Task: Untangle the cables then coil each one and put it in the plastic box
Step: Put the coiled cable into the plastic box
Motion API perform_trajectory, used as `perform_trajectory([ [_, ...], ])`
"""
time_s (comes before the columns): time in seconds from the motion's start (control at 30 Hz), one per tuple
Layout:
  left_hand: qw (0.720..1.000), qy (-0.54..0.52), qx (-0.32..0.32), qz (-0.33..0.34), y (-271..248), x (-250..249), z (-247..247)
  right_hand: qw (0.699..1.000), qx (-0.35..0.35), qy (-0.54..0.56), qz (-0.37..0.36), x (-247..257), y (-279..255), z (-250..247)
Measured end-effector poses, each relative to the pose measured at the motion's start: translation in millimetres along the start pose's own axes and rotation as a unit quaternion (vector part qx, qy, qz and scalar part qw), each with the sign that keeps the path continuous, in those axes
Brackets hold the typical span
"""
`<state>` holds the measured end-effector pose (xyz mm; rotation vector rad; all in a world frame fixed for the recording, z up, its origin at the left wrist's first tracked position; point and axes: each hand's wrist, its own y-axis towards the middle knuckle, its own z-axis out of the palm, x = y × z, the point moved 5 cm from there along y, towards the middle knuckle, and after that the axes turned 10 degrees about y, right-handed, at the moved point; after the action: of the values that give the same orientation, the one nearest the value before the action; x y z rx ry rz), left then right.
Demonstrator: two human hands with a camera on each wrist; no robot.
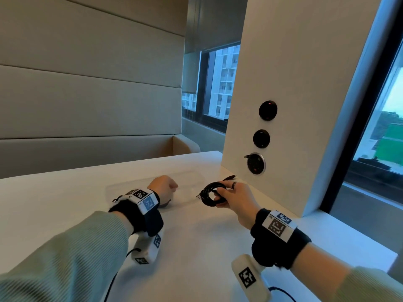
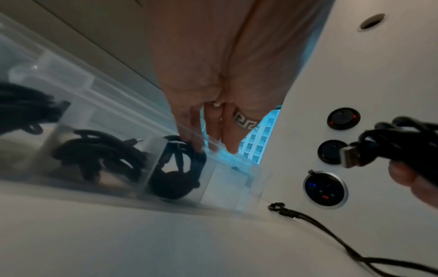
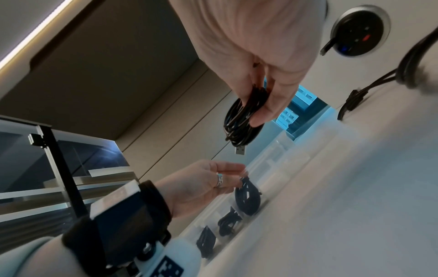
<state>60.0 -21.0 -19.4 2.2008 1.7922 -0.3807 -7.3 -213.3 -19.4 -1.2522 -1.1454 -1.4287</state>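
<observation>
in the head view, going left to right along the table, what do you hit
left hand over the clear plastic box → coiled black cable → right hand holding that coil → round wall sockets on the white pillar

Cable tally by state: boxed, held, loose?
boxed coils in the plastic box: 3
held coil in the right hand: 1
loose cable on the table: 1
Total: 5 cables
</observation>
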Motion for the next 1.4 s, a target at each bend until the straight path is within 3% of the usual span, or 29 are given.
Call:
perform_trajectory([
  [0.17,0.999,-0.022,0.031,0.015,-21.6,2.9,-5.2,0.997,-0.014,-0.031,-0.07,16.9,17.5,-6.6],
  [0.27,0.996,-0.06,0.061,0.011,-35.6,11.2,-7.2,0.987,0.01,-0.118,-0.111,28.2,26.7,1.3],
  [0.4,0.991,-0.099,0.084,0.008,-54.7,19.3,-11.7,0.933,0.102,-0.32,-0.132,30.1,28.9,24.6],
  [0.53,0.99,-0.113,0.086,0.01,-65.4,22.6,-12.9,0.88,0.179,-0.419,-0.132,26.2,26.2,49.3],
  [0.73,0.989,-0.125,0.084,0.012,-68.2,24.8,-12.0,0.841,0.254,-0.459,-0.134,18.8,24.6,79.0],
  [0.87,0.988,-0.13,0.086,0.011,-68.5,25.6,-10.9,0.865,0.256,-0.412,-0.132,27.3,29.1,81.7],
  [1.2,0.986,-0.143,0.088,0.008,-67.9,28.2,-8.9,0.835,0.337,-0.435,-0.002,-7.7,33.9,98.9],
  [1.3,0.986,-0.145,0.087,0.009,-67.3,27.2,-8.9,0.815,0.332,-0.475,-0.008,-8.4,33.9,101.3],
  [1.4,0.985,-0.147,0.085,0.01,-66.9,26.9,-9.2,0.777,0.324,-0.537,-0.054,-7.8,29.8,104.7],
])
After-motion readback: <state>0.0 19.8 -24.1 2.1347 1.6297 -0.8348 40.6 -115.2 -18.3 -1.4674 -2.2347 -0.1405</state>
